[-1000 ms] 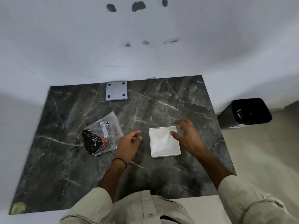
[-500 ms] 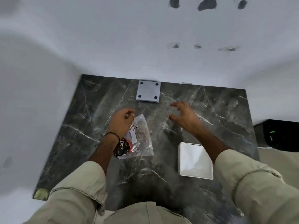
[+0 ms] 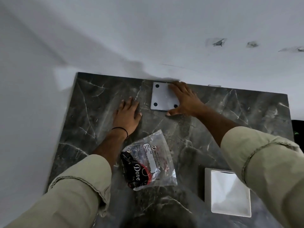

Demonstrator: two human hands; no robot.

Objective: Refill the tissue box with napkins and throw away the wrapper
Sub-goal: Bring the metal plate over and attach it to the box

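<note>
A grey square plate [image 3: 160, 99] with black dots at its corners lies flat at the far edge of the dark marble table [image 3: 92, 122]. My right hand [image 3: 184, 101] spans its right side, fingers over the far corner and thumb at the near corner. Just left of the plate, my left hand [image 3: 127, 114] rests flat on the marble with nothing in it. A clear plastic wrapper [image 3: 148, 160] with a black Dove label lies in the middle. The white square tissue box [image 3: 228, 193] with white napkins inside sits near right, partly behind my right sleeve.
A white wall runs right behind the table's far edge. A sliver of the black bin [image 3: 298, 127] shows at the right border of the view, beyond the table's right edge.
Both hands have reached away from the white box and wrapper to the far edge. The right hand has landed on the grey plate and the left hand has settled on the marble beside it.
</note>
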